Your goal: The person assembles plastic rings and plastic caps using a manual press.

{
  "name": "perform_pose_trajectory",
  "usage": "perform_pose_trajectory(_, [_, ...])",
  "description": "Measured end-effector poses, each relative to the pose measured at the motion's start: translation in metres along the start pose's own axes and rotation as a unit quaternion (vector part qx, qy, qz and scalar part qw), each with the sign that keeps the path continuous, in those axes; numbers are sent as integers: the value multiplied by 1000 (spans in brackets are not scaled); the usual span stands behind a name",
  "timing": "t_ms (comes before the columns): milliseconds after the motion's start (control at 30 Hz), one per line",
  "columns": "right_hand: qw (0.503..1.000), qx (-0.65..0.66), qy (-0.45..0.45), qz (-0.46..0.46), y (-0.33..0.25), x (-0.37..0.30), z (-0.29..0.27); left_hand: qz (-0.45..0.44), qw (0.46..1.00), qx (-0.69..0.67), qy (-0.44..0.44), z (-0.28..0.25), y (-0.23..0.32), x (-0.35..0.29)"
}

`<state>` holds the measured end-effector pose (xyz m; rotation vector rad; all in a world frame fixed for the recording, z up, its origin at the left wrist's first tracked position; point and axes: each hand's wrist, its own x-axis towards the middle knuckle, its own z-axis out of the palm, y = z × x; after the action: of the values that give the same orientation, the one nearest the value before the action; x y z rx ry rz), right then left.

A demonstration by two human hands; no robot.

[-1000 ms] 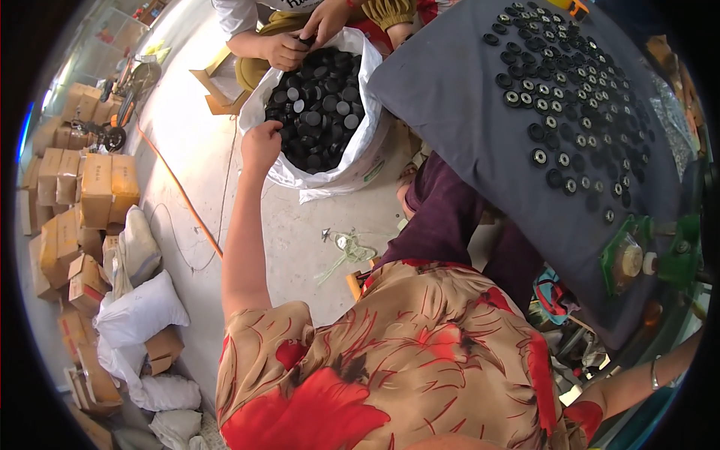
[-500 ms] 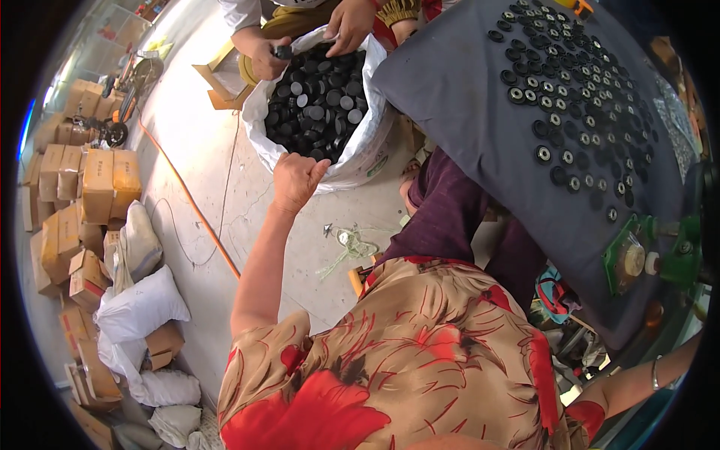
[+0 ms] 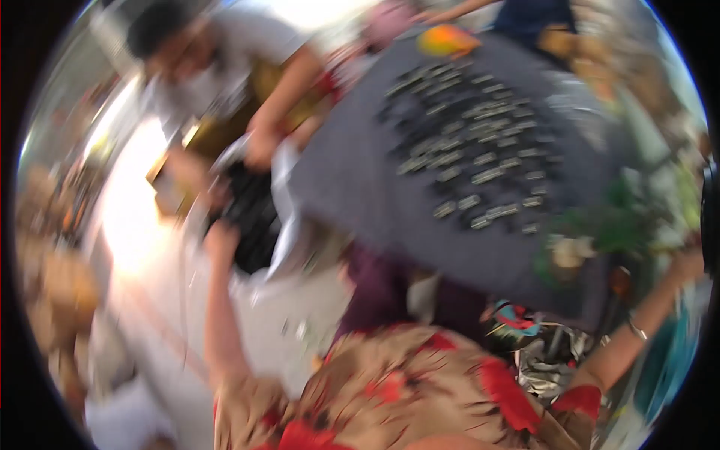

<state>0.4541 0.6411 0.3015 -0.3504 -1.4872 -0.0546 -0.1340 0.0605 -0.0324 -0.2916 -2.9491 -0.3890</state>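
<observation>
Motion blurs the whole picture. My left hand (image 3: 223,238), on an outstretched arm, is a closed fist at the near-left rim of a white bag (image 3: 283,187), where it appears to grip the edge. Inside the bag lies a heap of small black round pieces (image 3: 253,221). Out at the far right, my right hand (image 3: 686,264) reaches beside a dark machine part (image 3: 709,217); its fingers are smeared and cut off from clear view. A bracelet circles that wrist. Nearest to it on the table is a green metal fixture (image 3: 592,232) with a pale round piece.
A grey cloth-covered table (image 3: 352,172) bears many black round pieces with metal centres (image 3: 487,169). Across the bag a co-worker (image 3: 225,67) leans in, hands at its rim. Cardboard boxes (image 3: 67,281) and a white sack (image 3: 127,412) stand at the left.
My view has swung up and to the right, so table and bag sit further left in the picture. The co-worker's upper body and my right forearm now show more fully.
</observation>
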Motion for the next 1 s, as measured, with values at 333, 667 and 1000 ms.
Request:
perform_pose_trajectory(333, [932, 189, 134, 279, -45, -9, 21, -123, 989, 24, -77, -26, 35, 16])
perform_pose_trajectory(667, [935, 213, 111, 261, -34, -13, 24, -171, 981, 20, -86, -19, 27, 26])
perform_pose_trajectory(1000, [956, 149, 94, 235, -38, -6, 21, -80, 993, 73, -37, -27, 31, 9])
